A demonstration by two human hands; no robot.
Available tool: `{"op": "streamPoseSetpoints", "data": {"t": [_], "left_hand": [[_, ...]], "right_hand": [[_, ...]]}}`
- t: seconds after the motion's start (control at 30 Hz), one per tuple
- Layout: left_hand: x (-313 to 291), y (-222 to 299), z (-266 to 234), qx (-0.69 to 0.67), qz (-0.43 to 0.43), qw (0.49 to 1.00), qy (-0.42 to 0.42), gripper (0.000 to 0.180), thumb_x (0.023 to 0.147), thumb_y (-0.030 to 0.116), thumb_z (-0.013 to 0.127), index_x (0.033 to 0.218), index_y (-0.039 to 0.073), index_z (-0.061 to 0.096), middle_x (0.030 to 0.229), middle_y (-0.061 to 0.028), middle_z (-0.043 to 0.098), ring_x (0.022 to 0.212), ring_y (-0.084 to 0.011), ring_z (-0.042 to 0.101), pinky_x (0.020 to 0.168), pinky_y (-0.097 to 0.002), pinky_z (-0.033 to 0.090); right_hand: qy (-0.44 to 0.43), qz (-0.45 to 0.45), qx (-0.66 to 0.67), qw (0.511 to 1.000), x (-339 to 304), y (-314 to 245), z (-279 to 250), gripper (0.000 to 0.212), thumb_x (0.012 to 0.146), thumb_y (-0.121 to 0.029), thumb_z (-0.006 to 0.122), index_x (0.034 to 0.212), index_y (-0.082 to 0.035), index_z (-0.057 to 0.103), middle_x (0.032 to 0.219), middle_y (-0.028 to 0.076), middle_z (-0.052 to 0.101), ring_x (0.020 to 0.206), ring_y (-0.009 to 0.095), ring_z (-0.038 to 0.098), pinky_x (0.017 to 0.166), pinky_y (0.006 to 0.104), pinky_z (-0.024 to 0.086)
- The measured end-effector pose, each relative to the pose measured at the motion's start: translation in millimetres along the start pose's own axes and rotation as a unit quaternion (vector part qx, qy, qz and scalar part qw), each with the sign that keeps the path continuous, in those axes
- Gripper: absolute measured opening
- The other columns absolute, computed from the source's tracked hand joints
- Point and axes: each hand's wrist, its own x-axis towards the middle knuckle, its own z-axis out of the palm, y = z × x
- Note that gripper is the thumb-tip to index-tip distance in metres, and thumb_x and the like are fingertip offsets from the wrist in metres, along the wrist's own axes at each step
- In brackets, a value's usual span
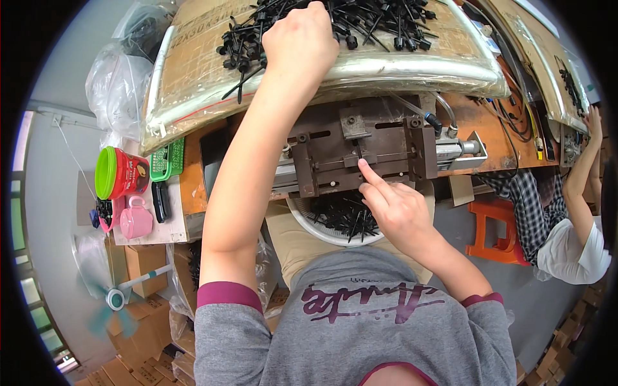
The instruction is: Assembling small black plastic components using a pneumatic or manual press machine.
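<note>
A heap of black plastic pieces [402,26] with thin stems and knobbed ends lies on a cardboard-covered board at the far side. Over its near part is my left hand [301,42], fingers curled down; the heap side hides the fingertips and anything they grip. Below the board sits a dark metal clamping fixture [335,138] with a small steel block [353,123] at its middle. My right hand [398,209] reaches its centre, index finger stretched out with the tip at the small middle slot, other fingers loosely bent. No held thing shows in it.
A white-rimmed basket [309,226] of similar black pieces rests at my lap. Pneumatic cylinder [457,151] and hoses flank the fixture. At left are a red tub [132,175], a green basket [168,161] and a pink cup [136,219]. A co-worker [576,248] sits at right by an orange stool [496,231].
</note>
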Motion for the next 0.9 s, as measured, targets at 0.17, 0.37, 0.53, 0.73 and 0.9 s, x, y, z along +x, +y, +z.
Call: {"op": "streamPoseSetpoints", "data": {"t": [0.17,0.37,0.53,0.73,0.9], "left_hand": [[1,1,-45,-0.130,-0.004,0.988,-0.089,0.026,0.075,0.010,0.073,0.099,-0.001,0.074,0.095,-0.0227,0.073,0.090,-0.0366,0.071,0.081,-0.0411,0.056],[-35,-33,-72,-0.097,0.156,0.981,0.067,0.024,0.081,0.007,0.077,0.105,0.006,0.075,0.098,-0.0094,0.075,0.085,-0.0200,0.073,0.077,-0.0310,0.056],[-106,0,-75,-0.212,0.199,0.954,0.069,0.029,0.076,0.006,0.082,0.104,0.005,0.074,0.122,-0.0120,0.071,0.106,-0.0254,0.071,0.088,-0.0340,0.057],[-185,20,-32,-0.257,0.174,0.949,-0.052,0.030,0.075,0.001,0.079,0.104,-0.001,0.070,0.136,-0.0199,0.059,0.110,-0.0332,0.066,0.092,-0.0392,0.056],[-223,21,6,-0.204,0.156,0.966,-0.043,0.029,0.078,0.006,0.078,0.104,-0.001,0.069,0.139,-0.0213,0.058,0.103,-0.0347,0.068,0.089,-0.0400,0.057]], "right_hand": [[-0.038,0.021,-0.037,0.998,6,-1,-4,0.022,0.077,-0.009,0.076,0.095,-0.003,0.066,0.128,0.014,0.068,0.058,0.021,0.063,0.059,0.0314,0.053],[-0.049,0.047,0.127,0.990,46,15,-31,0.027,0.080,-0.020,0.078,0.096,-0.007,0.061,0.091,0.011,0.068,0.072,0.030,0.069,0.062,0.0387,0.056],[0.210,-0.013,0.016,0.978,152,68,-37,0.020,0.089,-0.019,0.071,0.103,-0.006,0.067,0.094,0.009,0.068,0.085,0.028,0.068,0.072,0.0366,0.054],[0.133,0.042,-0.134,0.981,225,92,-5,0.029,0.085,-0.031,0.073,0.104,-0.010,0.067,0.103,0.008,0.064,0.099,0.030,0.065,0.085,0.0413,0.055],[-0.012,0.029,-0.043,0.999,210,97,-27,0.014,0.080,-0.015,0.069,0.092,-0.008,0.067,0.102,0.009,0.064,0.102,0.031,0.066,0.085,0.0444,0.055]]}}
